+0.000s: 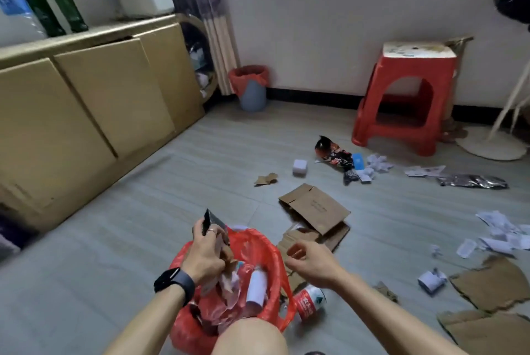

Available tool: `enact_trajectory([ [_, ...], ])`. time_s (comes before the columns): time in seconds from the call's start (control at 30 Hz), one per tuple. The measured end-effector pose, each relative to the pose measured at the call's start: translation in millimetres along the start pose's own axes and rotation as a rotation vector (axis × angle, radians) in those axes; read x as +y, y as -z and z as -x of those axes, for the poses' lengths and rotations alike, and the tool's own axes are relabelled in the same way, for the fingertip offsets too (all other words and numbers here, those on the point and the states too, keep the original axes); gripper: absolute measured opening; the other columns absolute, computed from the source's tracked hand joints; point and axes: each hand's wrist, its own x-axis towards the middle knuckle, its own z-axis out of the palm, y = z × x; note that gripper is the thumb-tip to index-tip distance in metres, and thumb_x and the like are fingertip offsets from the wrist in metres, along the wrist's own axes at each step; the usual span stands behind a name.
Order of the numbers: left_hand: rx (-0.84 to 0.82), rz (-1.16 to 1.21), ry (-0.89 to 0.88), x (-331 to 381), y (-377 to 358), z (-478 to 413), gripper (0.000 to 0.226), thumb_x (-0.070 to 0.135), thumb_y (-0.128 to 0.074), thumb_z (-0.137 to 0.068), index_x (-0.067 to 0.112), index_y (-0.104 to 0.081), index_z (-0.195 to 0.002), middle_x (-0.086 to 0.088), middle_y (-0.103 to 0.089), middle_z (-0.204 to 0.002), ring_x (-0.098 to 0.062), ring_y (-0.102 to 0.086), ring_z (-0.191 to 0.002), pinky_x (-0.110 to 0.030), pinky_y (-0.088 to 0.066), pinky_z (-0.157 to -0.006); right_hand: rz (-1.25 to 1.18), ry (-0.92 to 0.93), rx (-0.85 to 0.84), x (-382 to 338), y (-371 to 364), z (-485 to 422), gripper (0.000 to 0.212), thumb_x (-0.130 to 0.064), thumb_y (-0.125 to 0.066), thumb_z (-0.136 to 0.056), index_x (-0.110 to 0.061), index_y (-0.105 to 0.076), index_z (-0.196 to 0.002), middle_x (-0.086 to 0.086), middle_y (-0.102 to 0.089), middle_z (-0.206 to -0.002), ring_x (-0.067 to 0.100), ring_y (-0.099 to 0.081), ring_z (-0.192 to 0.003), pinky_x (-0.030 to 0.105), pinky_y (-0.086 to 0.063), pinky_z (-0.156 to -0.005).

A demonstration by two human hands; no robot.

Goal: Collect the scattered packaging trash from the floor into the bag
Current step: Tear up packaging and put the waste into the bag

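Knee (249, 337) at bottom centre overlaps the near rim of the bag (268, 242), which sits open-mouthed on the floor and already contains paper and plastic. Left hand (205, 251) grips a dark wrapper (213, 221) over the far left rim. Its fingers curl round the lower half, and the wrapper's long axis runs up-frame, tilted slightly left. The bag mouth lies just below and to the lower right of that grip, so release should need only a short push down-frame (a judgement, not an observation). Right hand (308, 261) hangs just right of the bag, fingers loosely curled, nothing visible in it. Bottle (311, 301) lies on its side just beside the bag's right wall, nearer the right hand. Cardboard (315, 208) and paper scraps (499, 237) lie further up and right.
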Motion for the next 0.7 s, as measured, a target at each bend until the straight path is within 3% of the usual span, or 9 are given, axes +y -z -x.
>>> enact_trajectory([
  [0.03,-0.05,-0.005,0.023,-17,-8,-1,0.06,0.003,-0.064,-0.071,0.022,-0.051,-0.126,-0.007,-0.021,-0.145,-0.017,-0.063,-0.094,-0.014,-0.043,-0.086,0.038,0.004,-0.019,0,-18,-6,0.031,-0.039,-0.061,-0.088,-0.019,-0.067,-0.111,0.0,-0.07,-0.111,0.015,-0.065,-0.1,0.028,-0.05,-0.088],
  [0.1,-0.169,-0.037,0.097,-41,-24,-5,0.087,0.012,-0.055,-0.073,0.023,-0.024,-0.153,-0.011,-0.006,-0.158,-0.021,-0.067,-0.087,-0.026,-0.053,-0.085,0.093,0.005,-0.038,2,-47,-15,0.047,-0.043,-0.057,-0.088,-0.018,-0.056,-0.129,0.006,-0.058,-0.129,0.021,-0.055,-0.118,0.029,-0.041,-0.098],
  [0.2,-0.287,-0.192,0.188,-51,-51,-9,0.095,0.026,-0.052,-0.075,0.015,-0.005,-0.157,-0.021,-0.035,-0.148,-0.034,-0.057,-0.113,-0.035,-0.049,-0.091,0.112,0.003,-0.001,10,-78,-23,0.061,-0.047,-0.053,-0.089,-0.02,-0.039,-0.141,0.006,-0.037,-0.145,0.028,-0.043,-0.13,0.035,-0.034,-0.109],
  [0.23,-0.315,-0.3,0.213,-52,-62,-8,0.092,0.034,-0.051,-0.079,0.014,-0.006,-0.157,-0.018,-0.039,-0.147,-0.034,-0.05,-0.123,-0.037,-0.044,-0.096,0.132,0.016,0.019,12,-84,-24,0.066,-0.047,-0.052,-0.089,-0.02,-0.033,-0.146,0.005,-0.03,-0.15,0.029,-0.039,-0.132,0.036,-0.033,-0.111],
  [0.3,-0.314,-0.525,0.172,-51,-82,-2,0.084,0.051,-0.043,-0.086,0.015,-0.014,-0.157,-0.011,-0.027,-0.158,-0.03,-0.027,-0.142,-0.046,-0.023,-0.111,0.174,0.046,0.051,16,-97,-27,0.077,-0.045,-0.051,-0.09,-0.02,-0.017,-0.154,0.005,-0.016,-0.158,0.031,-0.034,-0.136,0.038,-0.03,-0.114],
  [0.37,-0.171,-0.64,0.046,-66,-102,-1,0.085,0.064,-0.047,-0.078,0.014,-0.042,-0.147,-0.014,-0.023,-0.16,-0.03,-0.018,-0.147,-0.053,-0.003,-0.11,0.237,0.057,0.045,19,-109,-31,0.085,-0.043,-0.048,-0.091,-0.017,-0.002,-0.157,0.005,-0.004,-0.164,0.033,-0.028,-0.14,0.04,-0.028,-0.115],
  [0.43,-0.238,-0.683,-0.013,-80,-119,-7,0.091,0.071,-0.058,-0.056,0.01,-0.067,-0.124,-0.018,-0.045,-0.148,-0.032,-0.038,-0.136,-0.056,-0.015,-0.108,0.242,0.051,0.027,23,-120,-32,0.083,-0.039,-0.041,-0.095,-0.017,0.01,-0.157,0.003,0.003,-0.166,0.031,-0.026,-0.142,0.04,-0.028,-0.115],
  [0.53,-0.33,-0.603,0.003,-106,-146,-21,0.092,0.058,-0.059,-0.049,0.007,-0.065,-0.126,-0.016,-0.06,-0.133,-0.032,-0.06,-0.118,-0.046,-0.053,-0.088,0.123,0.051,0.022,25,-130,-29,0.08,-0.033,-0.035,-0.097,-0.019,0.017,-0.156,0.001,0.006,-0.166,0.026,-0.023,-0.145,0.04,-0.027,-0.117],
  [0.7,-0.351,-0.611,-0.03,-122,-167,-30,0.078,0.047,-0.068,-0.053,0.004,-0.068,-0.118,-0.014,-0.068,-0.118,-0.031,-0.067,-0.105,-0.047,-0.057,-0.082,0.098,0.069,0.016,30,-132,-33,0.08,-0.035,-0.034,-0.099,-0.021,0.021,-0.155,-0.001,0.011,-0.166,0.026,-0.028,-0.142,0.041,-0.03,-0.114],
])
